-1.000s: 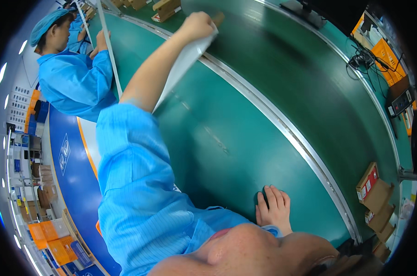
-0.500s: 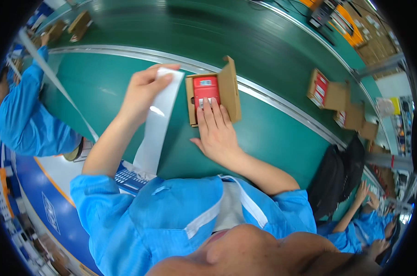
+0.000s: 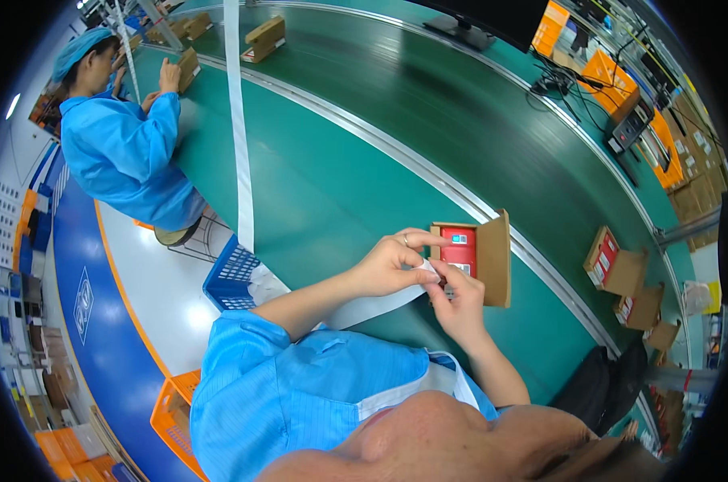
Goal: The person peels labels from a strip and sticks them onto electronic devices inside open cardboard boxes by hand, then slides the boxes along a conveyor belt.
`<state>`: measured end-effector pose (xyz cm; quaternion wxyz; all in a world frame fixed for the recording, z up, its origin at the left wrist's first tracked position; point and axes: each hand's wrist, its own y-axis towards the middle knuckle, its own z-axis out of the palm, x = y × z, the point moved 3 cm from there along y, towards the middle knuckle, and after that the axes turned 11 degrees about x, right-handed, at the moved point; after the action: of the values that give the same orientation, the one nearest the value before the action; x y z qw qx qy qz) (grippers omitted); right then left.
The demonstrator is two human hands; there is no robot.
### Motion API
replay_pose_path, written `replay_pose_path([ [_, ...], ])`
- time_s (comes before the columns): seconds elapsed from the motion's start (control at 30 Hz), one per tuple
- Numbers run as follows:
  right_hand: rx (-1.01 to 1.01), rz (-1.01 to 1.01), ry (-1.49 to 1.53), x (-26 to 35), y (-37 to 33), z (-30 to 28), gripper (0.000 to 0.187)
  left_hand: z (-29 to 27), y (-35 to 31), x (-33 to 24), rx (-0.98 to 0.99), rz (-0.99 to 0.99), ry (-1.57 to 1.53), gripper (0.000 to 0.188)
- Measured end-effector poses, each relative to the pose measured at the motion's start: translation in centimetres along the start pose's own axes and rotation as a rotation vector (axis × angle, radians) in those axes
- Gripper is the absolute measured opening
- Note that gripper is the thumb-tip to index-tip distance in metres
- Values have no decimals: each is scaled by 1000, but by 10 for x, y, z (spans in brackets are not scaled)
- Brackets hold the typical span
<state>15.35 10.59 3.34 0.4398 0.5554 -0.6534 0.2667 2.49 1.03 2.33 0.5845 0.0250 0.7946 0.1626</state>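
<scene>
A long white strip (image 3: 378, 308), which looks like label backing, runs from near my body up to my two hands. My left hand (image 3: 392, 263) pinches the end of this strip, its index finger reaching over the box's near left edge. Close beside it, my right hand (image 3: 460, 304) is closed with thumb and fingertips at the same strip end. Just beyond my fingers stands an open cardboard box (image 3: 496, 261), lid raised on the right. Inside lies a red package (image 3: 457, 251) with pale labels, partly hidden by my hands.
A green conveyor belt (image 3: 364, 88) runs behind a metal rail. A blue basket (image 3: 232, 277) holding white paper is at my left, an orange crate (image 3: 175, 418) below. Several open boxes (image 3: 625, 273) sit on the right. A co-worker (image 3: 127, 153) in blue works at far left.
My view has turned left. My right hand has left the red package and met my left hand at the strip's end. The strip has come down from upright to beside the box.
</scene>
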Motion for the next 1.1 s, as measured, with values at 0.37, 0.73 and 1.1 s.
replay_pose_path([
  [0.37, 40, 216, 587, -17, 22, -13, 10, -7, 14, 1, -223, 103, 26, 4],
  [0.73, -146, -122, 15, -13, 5, -24, 10, 15, 12, 15, -183, -45, -422, 9],
  [1.1, -169, -111, 98, -4, 10, -20, 15, 0, 14, 6, -126, 238, -58, 8],
])
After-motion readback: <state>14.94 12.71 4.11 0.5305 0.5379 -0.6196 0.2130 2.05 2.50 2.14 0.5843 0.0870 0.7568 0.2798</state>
